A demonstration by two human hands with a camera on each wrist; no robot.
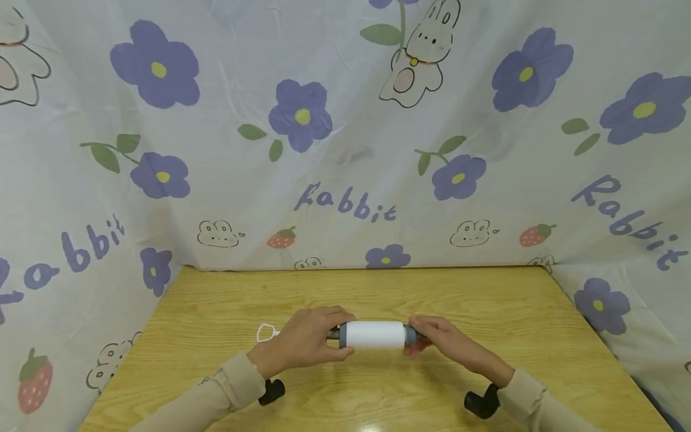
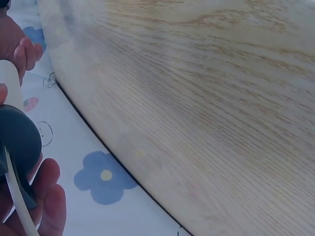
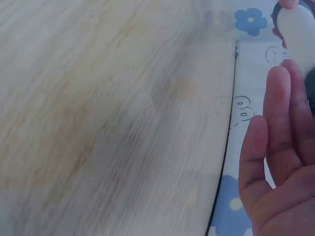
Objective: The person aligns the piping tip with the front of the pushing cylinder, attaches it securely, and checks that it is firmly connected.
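Note:
A white roller [image 1: 375, 335] with grey ends lies sideways between my two hands, above the table, in the head view. My left hand [image 1: 305, 339] holds its left end, thumb below and fingers above. A white loop [image 1: 267, 332] pokes out behind that hand. In the left wrist view, a dark rounded end piece [image 2: 19, 135] with a white strip sits in the fingers. My right hand [image 1: 445, 342] pinches the right grey end [image 1: 410, 335]. Several of its fingers [image 3: 279, 105] look fairly straight beside the roller in the right wrist view; its thumb is out of sight there.
A wood-grain table [image 1: 345, 294] lies beneath the hands. White cloth [image 1: 345, 150] printed with purple flowers, rabbits and strawberries hangs behind it and at both sides. A black object [image 1: 272, 392] shows by the left wrist, another black object [image 1: 482, 402] by the right.

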